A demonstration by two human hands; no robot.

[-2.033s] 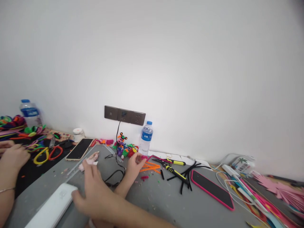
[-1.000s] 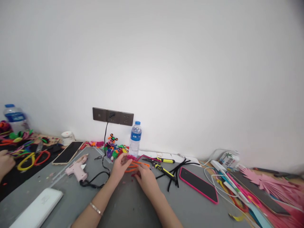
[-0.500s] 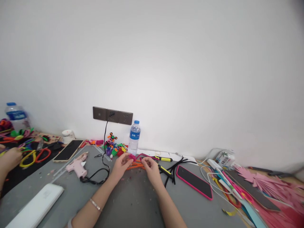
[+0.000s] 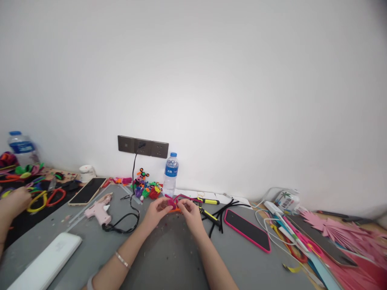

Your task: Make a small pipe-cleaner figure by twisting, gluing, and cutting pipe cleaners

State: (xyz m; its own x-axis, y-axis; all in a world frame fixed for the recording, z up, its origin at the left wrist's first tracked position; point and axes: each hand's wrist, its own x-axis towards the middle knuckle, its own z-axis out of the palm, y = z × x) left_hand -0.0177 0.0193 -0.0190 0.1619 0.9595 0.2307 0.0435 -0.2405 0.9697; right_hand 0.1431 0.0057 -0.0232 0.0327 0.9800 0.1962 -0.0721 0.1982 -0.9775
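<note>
My left hand is closed in a pinch around a small coiled piece of magenta pipe cleaner. Close on its right, my right hand pinches a short magenta end of what looks like the same piece. Orange pipe cleaners lie on the grey mat just below the work, partly hidden by my fingers. Behind my right hand rest a longer magenta strand and pliers-like tools with yellow-and-black handles. Black pipe cleaners fan out to the right.
A water bottle stands behind my hands, beside small pipe-cleaner figures. Leftward lie a pink glue gun with its cord, a phone and a white power bank. A pink-cased phone is rightward. Another person's hand is far left.
My hands have come closer together, the right one shifting slightly left. The magenta piece now stands up a little more between my fingers. The other person's hand has moved slightly.
</note>
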